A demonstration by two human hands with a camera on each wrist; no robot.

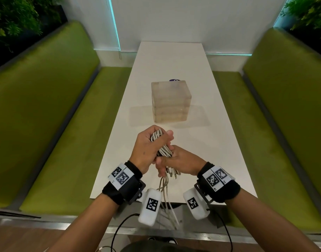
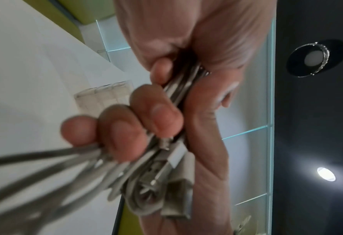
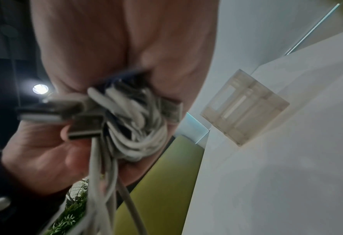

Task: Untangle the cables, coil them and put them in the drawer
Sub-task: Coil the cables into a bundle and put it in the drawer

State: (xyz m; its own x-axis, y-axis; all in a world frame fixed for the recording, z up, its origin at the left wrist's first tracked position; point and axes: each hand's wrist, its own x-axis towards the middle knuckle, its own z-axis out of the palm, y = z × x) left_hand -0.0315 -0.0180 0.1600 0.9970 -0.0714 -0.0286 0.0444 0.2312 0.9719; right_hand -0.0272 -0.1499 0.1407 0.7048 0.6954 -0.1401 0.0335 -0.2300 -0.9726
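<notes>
Both hands are up over the near end of the white table [image 1: 219, 142], locked onto one grey-white bundle of cables [image 1: 162, 149]. The left hand [image 1: 148, 148] has its fingers curled round the far, upper part of the bundle, thumb laid across it. The right hand [image 1: 176, 161] clamps the near, lower part, and the left wrist view shows its fingers [image 2: 156, 114] wrapped tight over the strands with a clutch of flat plugs [image 2: 174, 159] jammed against the palm. Loose tails [image 1: 167, 200] drop from the bundle past the near table edge, hanging free between the wrists.

So, by my reading, we're in the coiling step, or sorting out the last of the tangle, and nothing is stowed. The frosted drawer unit [image 1: 170, 101] sits farther up the table, well apart from the hands, and every drawer front looks flush; whether one is cracked open I can't tell from here.

What's next? Those tails need gathering into the bundle without the plugs snagging the strands. Then one hand must let go to pull a drawer, which leaves the other alone to keep the coil from springing loose
</notes>
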